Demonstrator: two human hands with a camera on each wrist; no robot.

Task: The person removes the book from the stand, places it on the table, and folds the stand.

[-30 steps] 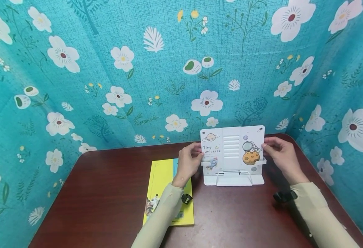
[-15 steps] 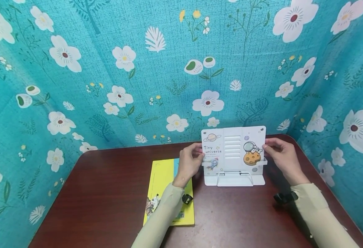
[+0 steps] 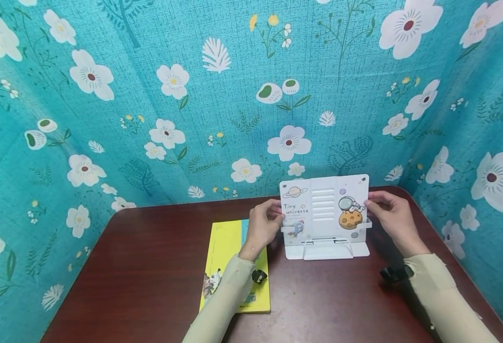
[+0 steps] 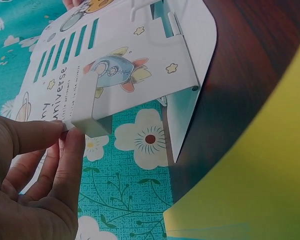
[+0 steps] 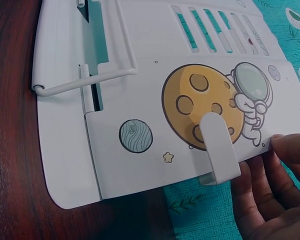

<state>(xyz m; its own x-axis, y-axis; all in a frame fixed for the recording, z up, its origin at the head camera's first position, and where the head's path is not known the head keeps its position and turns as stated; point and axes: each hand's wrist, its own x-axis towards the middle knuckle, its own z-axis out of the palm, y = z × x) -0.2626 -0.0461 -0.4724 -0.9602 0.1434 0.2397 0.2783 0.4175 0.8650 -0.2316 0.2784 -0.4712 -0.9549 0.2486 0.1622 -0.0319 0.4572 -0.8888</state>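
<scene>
A white book stand (image 3: 322,209) with space drawings and the words "Tiny universe" stands upright near the table's back edge. My left hand (image 3: 263,226) pinches its left side edge between thumb and fingers, just beside the side clip (image 4: 92,112). On the other side my right hand (image 3: 393,221) pinches the right edge near the astronaut drawing, close to the right clip (image 5: 220,150). A white wire bar (image 5: 90,82) crosses the stand's base plate (image 5: 60,145). The backs of both fingers' grips are partly hidden behind the panel.
A yellow book (image 3: 221,247) lies flat on the dark red-brown table (image 3: 148,267), partly under my left forearm. A teal flowered curtain (image 3: 217,105) hangs just behind the table and along both sides.
The stand's base shows slightly lower and nearer in the head view, while both hands keep their pinch on its edges. The whole head view has shifted a little. The book lies as before.
</scene>
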